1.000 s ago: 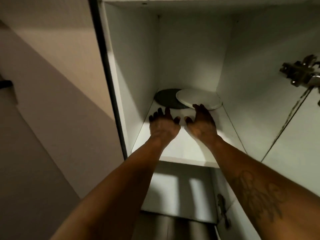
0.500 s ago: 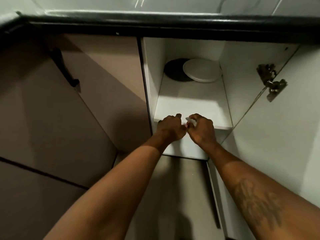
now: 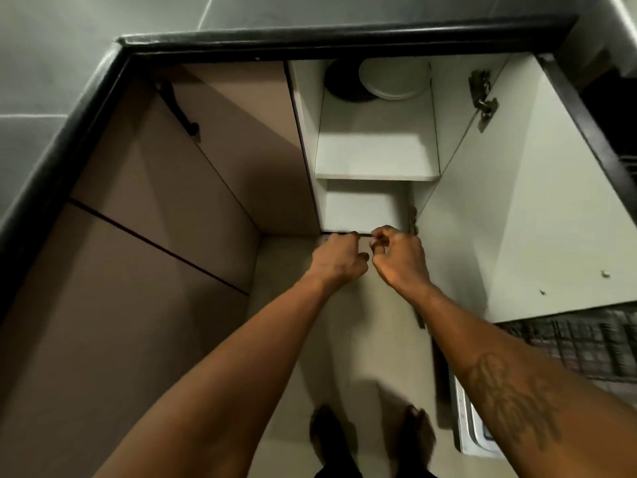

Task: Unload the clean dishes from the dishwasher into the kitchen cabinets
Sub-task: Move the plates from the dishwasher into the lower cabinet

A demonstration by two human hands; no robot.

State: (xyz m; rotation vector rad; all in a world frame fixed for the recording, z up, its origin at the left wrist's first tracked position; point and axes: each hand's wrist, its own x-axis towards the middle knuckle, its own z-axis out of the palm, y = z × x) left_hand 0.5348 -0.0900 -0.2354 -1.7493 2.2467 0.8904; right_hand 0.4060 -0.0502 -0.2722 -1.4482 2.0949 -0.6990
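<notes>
Left hand (image 3: 339, 260) and right hand (image 3: 400, 262) dropped below shelf (image 3: 375, 157).

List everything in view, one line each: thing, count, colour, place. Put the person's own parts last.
white round plate: 1, white, back of upper cabinet shelf
black round plate: 1, black, same shelf, left of the white one
open cabinet door: 1, white, right
metal hinge: 1, silver, top of that door
bar handle: 1, black, on beige door, left
wire dishwasher rack: 1, dark, lower right
left hand: 1, fingers curled, below lower shelf
right hand: 1, fingers curled, beside it
feet: 2, dark, bottom
</notes>
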